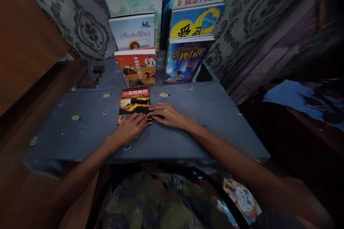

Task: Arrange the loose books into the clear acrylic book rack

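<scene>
A small book (134,103) with a red title band and a yellow-black cover picture lies face up on the cloth-covered table. My left hand (131,127) rests flat over its lower part, fingers stretched out and covering some of the cover. At the book's right edge is my right hand (167,114), its fingers extended and slightly apart, the tips touching the edge. Just behind the book stands an orange-red book (139,67). To the right of that one stands a dark blue book (188,59).
Behind stand a pale blue book (133,32), a yellow-and-blue book (197,19) and two larger books against a patterned curtain (88,18). A dark flat object (204,74) lies at the table's right rear. A blurred patch (90,77) sits at left. Another book (242,200) is below the table.
</scene>
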The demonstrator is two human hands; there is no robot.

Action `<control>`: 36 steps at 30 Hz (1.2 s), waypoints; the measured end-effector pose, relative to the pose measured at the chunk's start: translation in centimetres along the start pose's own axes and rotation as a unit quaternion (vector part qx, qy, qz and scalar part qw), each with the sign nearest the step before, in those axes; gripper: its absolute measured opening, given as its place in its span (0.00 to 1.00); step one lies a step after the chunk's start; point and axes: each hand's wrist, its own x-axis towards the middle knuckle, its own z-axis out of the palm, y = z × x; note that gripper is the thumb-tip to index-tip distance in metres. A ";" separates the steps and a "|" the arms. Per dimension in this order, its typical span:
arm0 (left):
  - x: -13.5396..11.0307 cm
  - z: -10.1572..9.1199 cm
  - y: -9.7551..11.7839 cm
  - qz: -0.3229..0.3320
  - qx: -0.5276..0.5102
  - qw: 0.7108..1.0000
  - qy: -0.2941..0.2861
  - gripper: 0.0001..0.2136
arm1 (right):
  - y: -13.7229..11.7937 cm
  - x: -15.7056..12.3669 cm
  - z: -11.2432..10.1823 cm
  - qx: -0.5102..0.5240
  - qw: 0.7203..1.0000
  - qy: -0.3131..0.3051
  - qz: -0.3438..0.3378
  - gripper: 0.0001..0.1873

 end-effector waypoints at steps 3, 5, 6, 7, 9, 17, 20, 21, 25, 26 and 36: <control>0.0 -0.2 -0.1 -0.011 -0.020 0.999 -0.023 0.14 | 0.0 0.0 -0.1 0.006 1.000 -0.006 0.001 0.12; 0.1 -0.4 -0.1 -0.018 -0.031 0.999 -0.040 0.14 | 0.0 0.0 -0.2 0.010 1.000 -0.005 -0.001 0.12; 0.2 -0.5 -0.1 -0.020 -0.034 0.998 -0.047 0.14 | 0.0 0.0 -0.2 0.013 1.000 -0.004 -0.002 0.12; 0.2 -0.6 -0.2 -0.020 -0.035 0.998 -0.052 0.14 | 0.0 0.0 -0.2 0.016 1.000 -0.003 -0.003 0.12; 0.3 -0.8 -0.2 -0.018 -0.029 0.998 -0.059 0.14 | 0.0 -0.1 -0.2 0.019 1.000 -0.006 -0.003 0.12; 0.7 -1.4 -0.1 -0.018 -0.018 0.998 -0.059 0.15 | 0.0 -0.1 -0.1 0.017 1.000 0.000 -0.009 0.11; 0.7 -1.3 -0.1 -0.021 -0.027 0.998 -0.053 0.15 | 0.0 -0.1 -0.1 0.019 1.000 0.005 -0.013 0.12; 0.6 -1.2 -0.1 -0.022 -0.029 0.998 -0.052 0.15 | 0.0 -0.1 -0.1 0.019 1.000 0.004 -0.012 0.12; 0.4 -0.9 0.0 -0.032 -0.046 0.997 -0.049 0.16 | -0.1 -0.1 -0.2 0.019 1.000 -0.001 -0.006 0.11; 0.3 -0.8 0.1 -0.033 -0.047 0.997 -0.046 0.16 | -0.2 -0.1 -0.3 0.020 1.000 -0.002 -0.006 0.11; -0.4 0.1 0.4 -0.055 -0.067 0.996 -0.011 0.14 | -3.3 -2.0 0.0 0.009 1.000 -0.008 -0.019 0.14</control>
